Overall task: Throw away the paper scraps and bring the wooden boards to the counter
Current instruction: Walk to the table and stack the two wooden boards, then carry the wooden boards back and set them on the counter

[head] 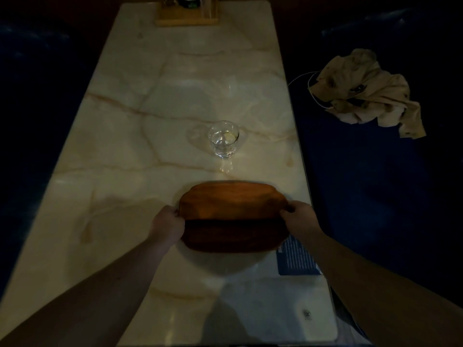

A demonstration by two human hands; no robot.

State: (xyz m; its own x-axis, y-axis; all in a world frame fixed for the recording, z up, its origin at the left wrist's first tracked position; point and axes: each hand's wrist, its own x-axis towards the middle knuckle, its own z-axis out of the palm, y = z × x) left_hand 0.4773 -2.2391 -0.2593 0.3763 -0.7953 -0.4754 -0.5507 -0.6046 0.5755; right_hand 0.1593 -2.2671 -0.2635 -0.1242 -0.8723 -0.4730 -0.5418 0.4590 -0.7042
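Observation:
A brown oval wooden board [233, 214] sits at the near right part of the pale marble table [140, 151]. My left hand [167, 224] grips the board's left edge and my right hand [300, 214] grips its right edge. Whether the board rests on the table or is slightly raised, I cannot tell. No paper scraps show on the table. A crumpled beige paper or cloth [368, 93] lies on the dark blue seat to the right.
A clear glass [223, 139] with some water stands just beyond the board. A blue printed card [297, 259] lies at the table's right edge. A wooden holder [186, 13] stands at the far end. Dark blue benches [375, 196] flank both sides.

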